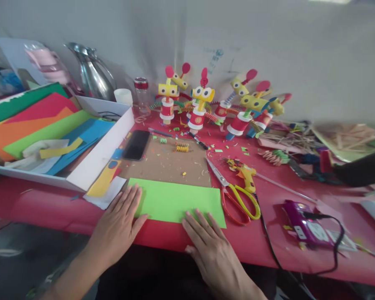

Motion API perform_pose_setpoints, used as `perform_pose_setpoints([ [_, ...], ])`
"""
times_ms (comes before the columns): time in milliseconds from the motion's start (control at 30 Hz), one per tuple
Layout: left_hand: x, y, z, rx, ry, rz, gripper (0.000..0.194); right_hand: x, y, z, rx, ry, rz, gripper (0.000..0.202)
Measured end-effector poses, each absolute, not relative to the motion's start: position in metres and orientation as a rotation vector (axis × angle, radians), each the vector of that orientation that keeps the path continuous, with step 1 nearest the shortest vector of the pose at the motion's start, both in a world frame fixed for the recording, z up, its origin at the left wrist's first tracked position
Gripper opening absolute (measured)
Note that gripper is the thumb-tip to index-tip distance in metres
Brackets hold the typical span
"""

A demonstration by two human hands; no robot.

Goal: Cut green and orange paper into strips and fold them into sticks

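A rectangular sheet of bright green paper (171,202) lies along the table's front edge, partly over a brown cardboard mat (175,166). My left hand (121,221) rests flat with fingers stretched out, its fingertips on the sheet's left end. On the lower right part of the sheet lie the spread fingers of my right hand (209,246). Neither hand grips anything. Just right of the paper are scissors (229,187) with one red and one yellow handle. Small paper coils (182,147) and scraps lie on the mat.
At the left, a white box (103,154) holds coloured paper sheets. A black phone (136,145) touches the mat. Several paper-cup robot figures (196,118) stand along the wall. A yellow glue gun (247,177), its black cord, and a purple device (306,223) occupy the right side.
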State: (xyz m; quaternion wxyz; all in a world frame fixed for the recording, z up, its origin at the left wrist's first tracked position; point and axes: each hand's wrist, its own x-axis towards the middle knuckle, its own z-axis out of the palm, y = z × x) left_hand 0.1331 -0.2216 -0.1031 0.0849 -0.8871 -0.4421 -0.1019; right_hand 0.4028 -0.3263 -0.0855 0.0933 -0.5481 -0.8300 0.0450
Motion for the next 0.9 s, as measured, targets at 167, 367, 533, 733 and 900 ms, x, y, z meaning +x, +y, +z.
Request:
perform_pose_setpoints([
  [167, 0.156, -0.203, -0.078, -2.72, -1.357, -0.262, 0.047, 0.407, -0.328, -0.09, -1.606, -2.432, 0.088, 0.052],
  [367, 0.196, -0.154, -0.046, -2.929, -1.352, -0.055, 0.027, 0.408, -0.326, -0.102, -1.518, -2.426, -0.121, 0.054],
  [533, 0.201, -0.145, -0.041, -3.071, -1.406, 0.148, 0.027, 0.42, -0.317, -0.11, -1.368, -2.454, -0.194, 0.055],
  [733, 0.187, -0.154, -0.035, -3.151, -1.68, -0.062, 0.018, 0.425, -0.314, -0.102, -1.32, -2.332, -0.216, 0.044],
  [900, 0.174, -0.146, -0.02, -3.094, -2.315, -1.351, 0.024, 0.428, -0.293, -0.067, -1.426, -1.749, -0.118, 0.01],
])
